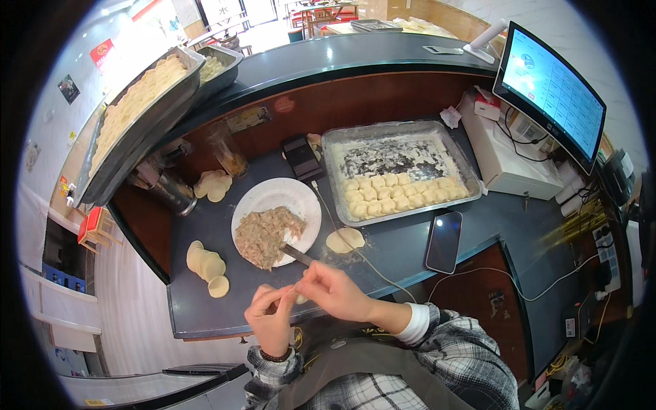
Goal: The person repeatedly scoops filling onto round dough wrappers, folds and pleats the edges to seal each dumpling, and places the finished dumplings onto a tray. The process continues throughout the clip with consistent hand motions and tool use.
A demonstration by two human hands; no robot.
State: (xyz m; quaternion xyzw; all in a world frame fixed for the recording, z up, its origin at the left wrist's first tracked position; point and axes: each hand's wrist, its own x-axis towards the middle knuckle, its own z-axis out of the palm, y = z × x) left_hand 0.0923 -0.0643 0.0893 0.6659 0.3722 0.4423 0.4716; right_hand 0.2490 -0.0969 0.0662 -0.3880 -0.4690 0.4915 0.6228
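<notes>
Between the fingertips of my left hand (271, 310) and my right hand (333, 291) is a small dumpling (300, 298), mostly covered by the fingers. A flat spatula (297, 253) leans from the minced filling (264, 233) on a white plate (307, 197), its near end running behind my right hand. One round dough wrapper (345, 240) lies flat right of the plate. At the left, a fanned stack of wrappers (206, 264) rests on the dark counter (210, 320). Several rows of shaped dumplings (389, 195) fill the near part of a floured metal tray (335, 154).
A phone (444, 242) lies by the counter's front edge, and a white cable (353, 246) crosses the wrapper. Behind the plate stands a dark device (301, 158). Full dumpling trays (148, 120) sit on the raised ledge at left. A monitor (551, 92) stands at right.
</notes>
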